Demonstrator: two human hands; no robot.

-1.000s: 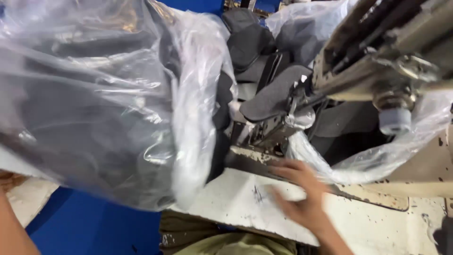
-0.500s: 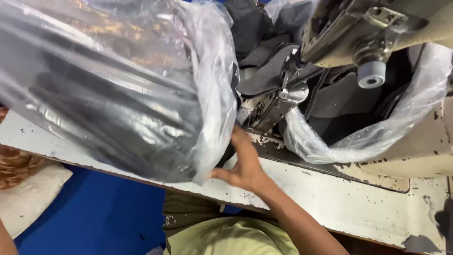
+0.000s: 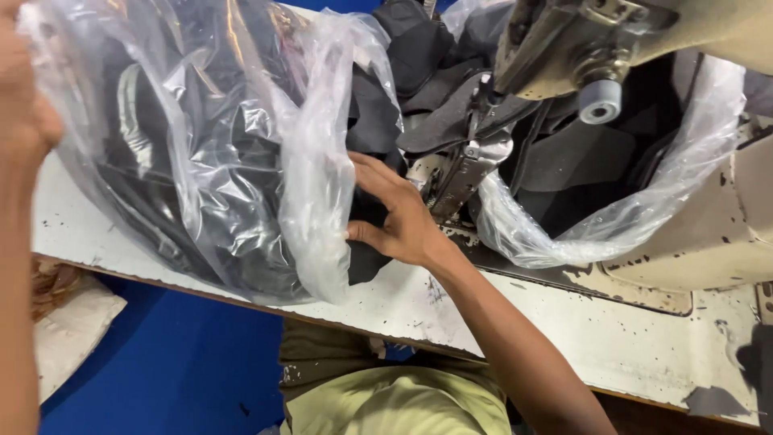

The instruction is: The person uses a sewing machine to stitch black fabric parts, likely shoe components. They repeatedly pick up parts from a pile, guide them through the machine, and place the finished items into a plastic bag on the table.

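The right hand (image 3: 398, 217) has slid up from the surface (image 3: 515, 322) and is now pressing, fingers spread, into the bag (image 3: 209, 153) mouth on dark fabric (image 3: 374, 121); the left hand (image 3: 24, 105) is lifting the bag's end, grip unclear.

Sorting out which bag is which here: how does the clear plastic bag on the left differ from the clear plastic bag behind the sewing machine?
The left clear plastic bag lies on its side, its mouth turned toward the right hand; the clear plastic bag behind the sewing machine sits with its mouth open upward. The left one bulges full and nearly covers its contents; the other has its rim rolled down, leaving the dark pieces exposed. The left hand grips only the left one. Both hold dark fabric pieces.
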